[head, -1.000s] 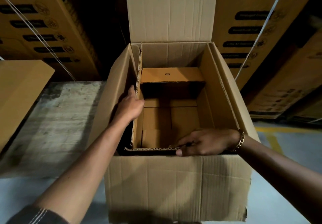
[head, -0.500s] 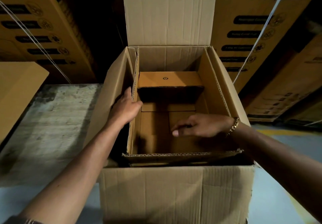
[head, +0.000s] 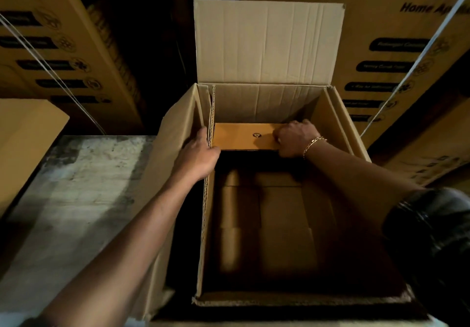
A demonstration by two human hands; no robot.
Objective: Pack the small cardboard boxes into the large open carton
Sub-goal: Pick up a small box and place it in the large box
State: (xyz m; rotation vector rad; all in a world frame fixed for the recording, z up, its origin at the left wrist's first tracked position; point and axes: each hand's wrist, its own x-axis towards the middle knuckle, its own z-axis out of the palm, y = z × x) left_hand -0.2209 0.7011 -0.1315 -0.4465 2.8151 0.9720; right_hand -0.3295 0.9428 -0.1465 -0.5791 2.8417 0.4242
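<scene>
Within the large open carton (head: 279,300), the corrugated left wall is gripped by the curled fingers of the left hand (head: 201,156), and farther in, the small cardboard box (head: 241,137), lying against the far wall, is grasped at its right end by the right hand (head: 295,138).

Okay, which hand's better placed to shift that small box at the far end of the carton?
Right. The right hand is on the small box, fingers curled over its right end, while the left hand grips the left wall of the carton.
</scene>
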